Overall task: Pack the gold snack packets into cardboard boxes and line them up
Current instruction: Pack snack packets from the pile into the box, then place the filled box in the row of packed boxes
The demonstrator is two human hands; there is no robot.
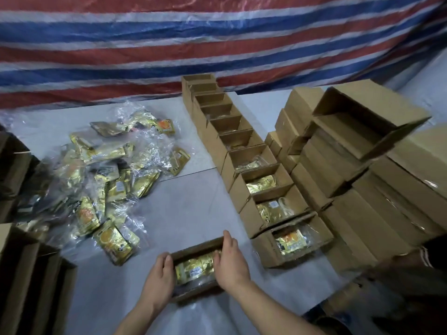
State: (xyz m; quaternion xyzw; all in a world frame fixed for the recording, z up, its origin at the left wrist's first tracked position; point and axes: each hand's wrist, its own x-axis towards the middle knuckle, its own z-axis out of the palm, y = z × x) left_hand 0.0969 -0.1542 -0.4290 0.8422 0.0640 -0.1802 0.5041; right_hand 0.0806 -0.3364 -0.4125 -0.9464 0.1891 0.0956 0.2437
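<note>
I have a small open brown cardboard box [197, 267] on the white table [188, 209] in front of me, my left hand [159, 279] and right hand [229, 259] gripping its two ends, fingers curled over the rims, with a shiny gold snack packet [194, 265] already lying inside. I judge the filling done; next I must slide it squarely to the near end of the row of open filled boxes [254, 170] on my right. The packets' print is too blurred to read, as on the loose pile of gold packets in clear wrap [108, 170] on my left.
</note>
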